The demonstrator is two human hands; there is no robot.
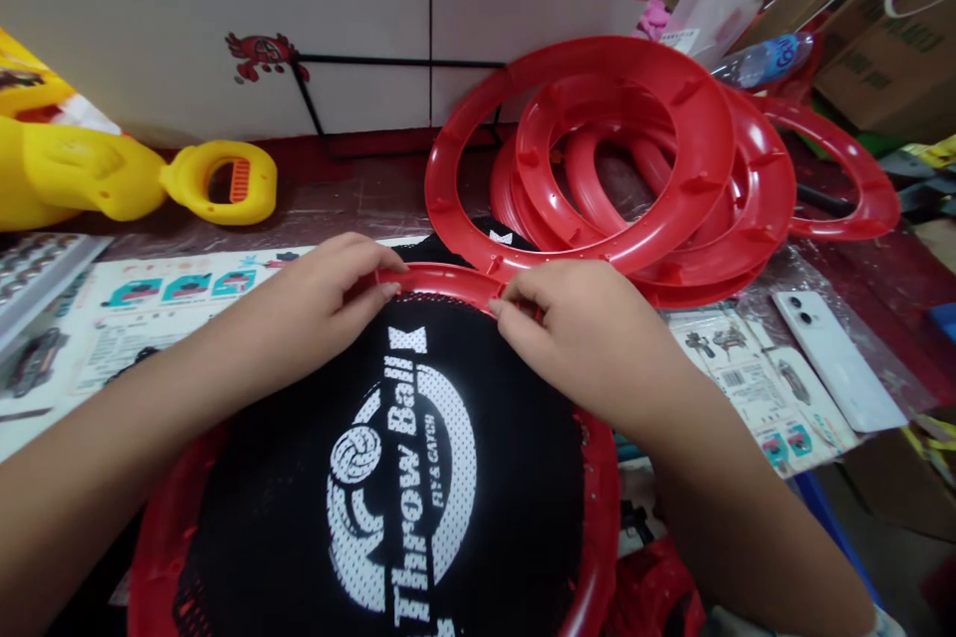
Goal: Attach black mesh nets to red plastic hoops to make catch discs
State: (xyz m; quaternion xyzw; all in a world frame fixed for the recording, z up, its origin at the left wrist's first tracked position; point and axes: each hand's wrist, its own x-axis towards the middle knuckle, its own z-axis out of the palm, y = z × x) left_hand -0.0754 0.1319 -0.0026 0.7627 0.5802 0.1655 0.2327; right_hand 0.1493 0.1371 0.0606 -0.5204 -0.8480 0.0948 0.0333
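A red plastic ring point(597, 518) lies in front of me with black mesh fabric point(284, 438) stretched across it, printed in white with "Throw Ball". My left hand point(329, 294) pinches the far rim of this ring, thumb on the near side and fingers over the top. A short way to the right, my right hand point(564, 323) grips the same rim where fabric and ring meet. Between the two hands a bare stretch of red rim shows. Both sets of fingertips partly cover the edge of the fabric.
Several loose red rings point(709, 119) are piled beyond my right hand. A white phone point(836, 358) lies at the right on printed cardboard point(747, 368). At the left is a yellow plastic toy with a handle point(258, 184). White-and-red boxes point(358, 10) stand behind a black wire frame point(373, 61).
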